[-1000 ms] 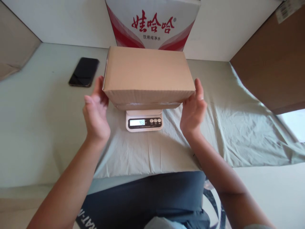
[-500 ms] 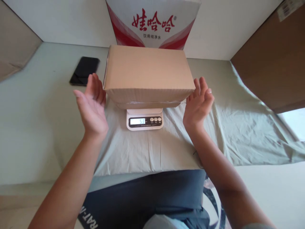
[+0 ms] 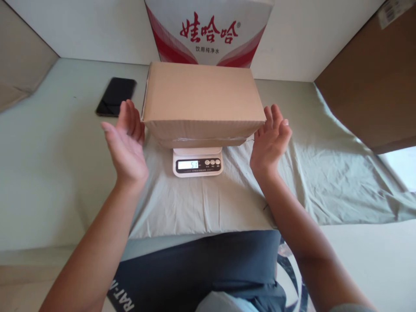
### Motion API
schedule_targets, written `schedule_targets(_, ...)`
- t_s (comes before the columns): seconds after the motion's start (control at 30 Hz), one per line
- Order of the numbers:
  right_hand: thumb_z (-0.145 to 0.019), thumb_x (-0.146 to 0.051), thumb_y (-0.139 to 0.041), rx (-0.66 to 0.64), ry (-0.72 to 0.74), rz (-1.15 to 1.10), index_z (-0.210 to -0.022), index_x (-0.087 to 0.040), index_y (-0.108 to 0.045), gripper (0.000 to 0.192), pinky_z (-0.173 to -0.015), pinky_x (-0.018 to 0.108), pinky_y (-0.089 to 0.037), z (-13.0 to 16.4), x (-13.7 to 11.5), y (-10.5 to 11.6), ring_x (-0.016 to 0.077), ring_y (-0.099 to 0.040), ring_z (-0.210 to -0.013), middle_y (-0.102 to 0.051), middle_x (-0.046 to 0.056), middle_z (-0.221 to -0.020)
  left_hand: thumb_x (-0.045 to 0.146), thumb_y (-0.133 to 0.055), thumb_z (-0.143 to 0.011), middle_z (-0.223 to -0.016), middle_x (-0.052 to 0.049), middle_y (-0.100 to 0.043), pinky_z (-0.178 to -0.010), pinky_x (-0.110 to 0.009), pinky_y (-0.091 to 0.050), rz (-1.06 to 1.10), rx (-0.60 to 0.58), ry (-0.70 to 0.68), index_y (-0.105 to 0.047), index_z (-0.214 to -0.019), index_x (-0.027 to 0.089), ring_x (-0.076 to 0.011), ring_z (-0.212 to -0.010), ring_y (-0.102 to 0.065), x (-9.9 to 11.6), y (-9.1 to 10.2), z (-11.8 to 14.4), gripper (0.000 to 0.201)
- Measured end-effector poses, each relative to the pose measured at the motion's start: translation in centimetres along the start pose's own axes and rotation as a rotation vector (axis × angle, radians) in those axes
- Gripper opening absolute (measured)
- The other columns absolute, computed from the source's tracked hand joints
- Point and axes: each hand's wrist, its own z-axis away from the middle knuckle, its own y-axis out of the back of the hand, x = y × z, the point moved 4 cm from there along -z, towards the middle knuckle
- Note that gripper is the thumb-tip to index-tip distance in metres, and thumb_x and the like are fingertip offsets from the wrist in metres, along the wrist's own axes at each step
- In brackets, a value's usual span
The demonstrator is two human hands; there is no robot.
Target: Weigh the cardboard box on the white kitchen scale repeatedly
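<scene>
Box: plain brown cardboard box (image 3: pixel 201 97), closed, sits flat on the scale, overhangs it on both sides and at the back.
Scale: small white kitchen scale (image 3: pixel 197 162) under the box, front panel with lit display and three round buttons sticking out toward the person; digits too small to read surely.
Left hand: left hand (image 3: pixel 126 145) open, fingers spread and pointing up, palm facing the box's left end; just beside it, holding nothing; contact with the box not clear.
Right hand: right hand (image 3: pixel 269 143) open, palm facing the box's right end, fingertips very near the corner, gripping nothing.
Surface: pale green sheet (image 3: pixel 308 182), wrinkled on the right, carries the scale.
Phone: black phone (image 3: pixel 116 96) lying flat, screen dark, to the left of the box, apart from it.
Behind: white-and-red printed carton (image 3: pixel 208 32) standing just behind the box.
Right edge: big brown carton (image 3: pixel 370 86), tilted.
Bottom: person's dark shorts (image 3: pixel 201 264).
</scene>
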Motion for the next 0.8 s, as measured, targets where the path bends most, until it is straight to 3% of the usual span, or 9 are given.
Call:
schedule_targets(0.1,-0.091,-0.090,-0.061,0.035,-0.011,-0.165,-0.145,-0.044,-0.072,0.072,-0.154,0.065,-0.024,0.1,0.4,-0.2,0.0315,-0.042,-0.181,-0.061,-0.002,-0.176,0.114,-0.046,-0.084,-0.174,-0.004,-0.064,-0.147,-0.059,-0.033,0.025,0.008,0.011,-0.081,-0.146,0.037,-0.0361,-0.171,-0.051,0.2,-0.1,0.1,0.106)
schedule_targets(0.2,-0.096,-0.084,-0.064,0.035,0.012,-0.409,-0.138,-0.041,-0.079,0.061,-0.156,0.063,-0.017,0.2,1.0,-0.6,0.0318,-0.028,-0.186,-0.065,0.000,-0.171,0.104,-0.058,-0.090,-0.175,-0.003,-0.063,-0.148,-0.058,-0.031,0.033,-0.010,0.019,-0.081,-0.146,0.037,-0.0341,-0.170,-0.051,0.5,-0.3,0.3,0.090)
schedule_targets(0.27,-0.098,-0.084,-0.063,0.035,0.024,-0.417,-0.142,-0.039,-0.078,0.065,-0.155,0.066,-0.018,0.2,1.2,-0.6,0.0342,-0.021,-0.188,-0.063,0.001,-0.174,0.100,-0.059,-0.093,-0.176,-0.005,-0.061,-0.148,-0.060,-0.029,0.030,-0.024,0.017,-0.081,-0.147,0.037,-0.0349,-0.171,-0.049,0.5,-0.2,0.3,0.086)
schedule_targets(0.37,-0.105,-0.080,-0.055,0.013,-0.050,-0.324,-0.156,-0.036,-0.070,0.069,-0.155,0.065,-0.019,0.3,0.6,-0.5,0.0327,-0.025,-0.188,-0.057,0.001,-0.182,0.107,-0.050,-0.092,-0.178,-0.008,-0.058,-0.149,-0.064,-0.027,0.026,-0.044,0.018,-0.077,-0.151,0.034,-0.0379,-0.174,-0.045,0.1,0.2,0.0,0.098)
schedule_targets(0.47,-0.113,-0.069,-0.041,0.103,-0.245,-0.802,-0.161,-0.046,-0.065,0.058,-0.152,0.056,-0.032,0.9,-0.7,-1.3,0.0235,-0.029,-0.185,-0.059,-0.007,-0.180,0.117,-0.045,-0.081,-0.179,-0.009,-0.055,-0.148,-0.066,-0.026,0.005,-0.068,0.024,-0.072,-0.155,0.032,-0.0408,-0.177,-0.039,-0.6,0.7,-0.6,0.115)
schedule_targets(0.53,-0.111,-0.075,-0.040,0.215,-0.290,-1.183,-0.160,-0.054,-0.065,0.059,-0.146,0.058,-0.045,1.5,-1.8,-2.3,0.0255,-0.035,-0.183,-0.064,-0.011,-0.175,0.120,-0.046,-0.075,-0.179,-0.009,-0.054,-0.148,-0.068,-0.025,-0.004,-0.070,0.025,-0.071,-0.154,0.031,-0.0430,-0.178,-0.038,-0.9,0.9,-0.8,0.122)
schedule_targets(0.57,-0.109,-0.080,-0.040,0.234,-0.280,-1.260,-0.159,-0.055,-0.065,0.061,-0.144,0.060,-0.049,1.6,-2.3,-2.9,0.0273,-0.037,-0.182,-0.066,-0.012,-0.174,0.120,-0.046,-0.076,-0.180,-0.009,-0.053,-0.149,-0.069,-0.024,0.000,-0.068,0.027,-0.070,-0.155,0.031,-0.0431,-0.178,-0.038,-1.0,0.9,-0.9,0.121)
schedule_targets(0.63,-0.105,-0.086,-0.042,0.200,-0.229,-1.199,-0.159,-0.055,-0.066,0.066,-0.141,0.062,-0.052,1.6,-2.8,-3.8,0.0294,-0.040,-0.181,-0.066,-0.012,-0.173,0.117,-0.047,-0.079,-0.181,-0.010,-0.052,-0.149,-0.069,-0.022,0.010,-0.068,0.035,-0.069,-0.156,0.031,-0.0421,-0.178,-0.038,-0.9,0.8,-0.9,0.118)
schedule_targets(0.8,-0.099,-0.092,-0.046,0.027,-0.092,-0.540,-0.155,-0.054,-0.068,0.072,-0.146,0.067,-0.044,0.6,-1.6,-3.1,0.0303,-0.039,-0.182,-0.063,-0.010,-0.175,0.119,-0.051,-0.074,-0.180,-0.009,-0.053,-0.150,-0.070,-0.017,0.010,-0.066,0.041,-0.071,-0.153,0.033,-0.0422,-0.177,-0.038,-0.7,0.5,-0.7,0.118)
